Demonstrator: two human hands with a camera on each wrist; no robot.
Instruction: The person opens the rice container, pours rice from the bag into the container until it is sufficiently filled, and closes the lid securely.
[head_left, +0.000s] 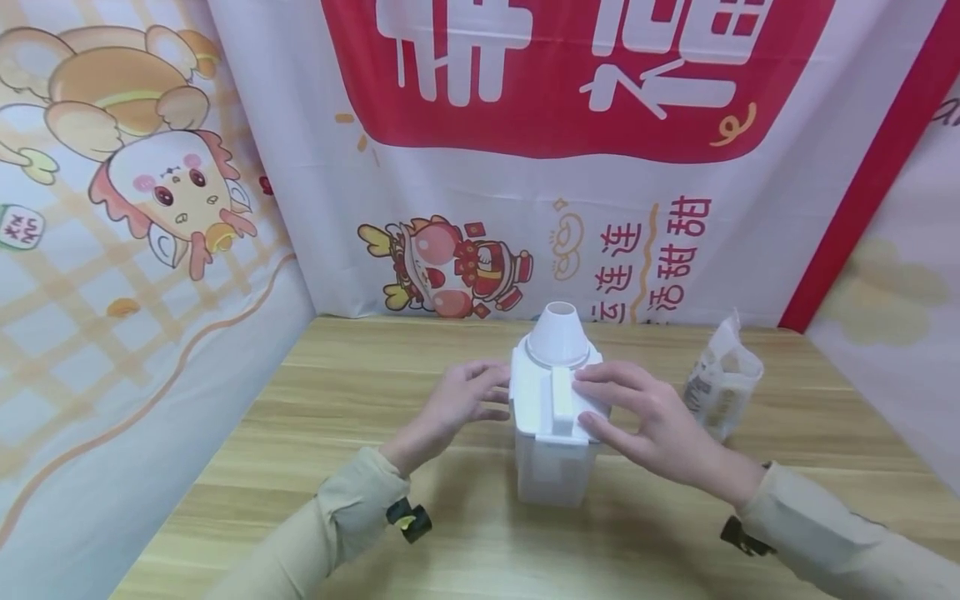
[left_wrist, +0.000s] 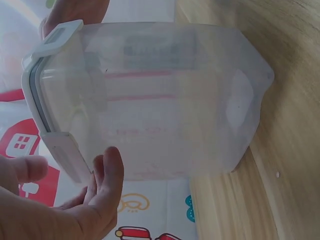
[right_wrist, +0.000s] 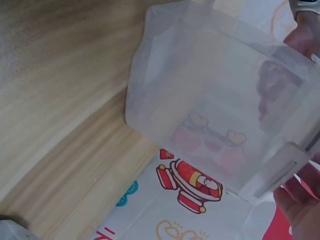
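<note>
A translucent plastic storage container (head_left: pixel 553 471) stands upright on the table with its white lid (head_left: pixel 534 400) on. A white cone-shaped cup (head_left: pixel 559 335), narrow end up, sits at the back of the lid. My left hand (head_left: pixel 457 404) is at the lid's left side; in the left wrist view its bent fingers (left_wrist: pixel 107 185) lie by a white side clip (left_wrist: pixel 65 155), with the thumb apart. My right hand (head_left: pixel 652 417) reaches over the lid's right part, thumb and fingers spread. The right wrist view shows its fingertips near the other clip (right_wrist: pixel 277 170).
A printed plastic bag (head_left: pixel 723 387) stands on the wooden table (head_left: pixel 360 483), right of the container. Printed cloths (head_left: pixel 540 200) hang behind and at the sides. A tiny pale speck (left_wrist: pixel 278 174) lies on the table near the container.
</note>
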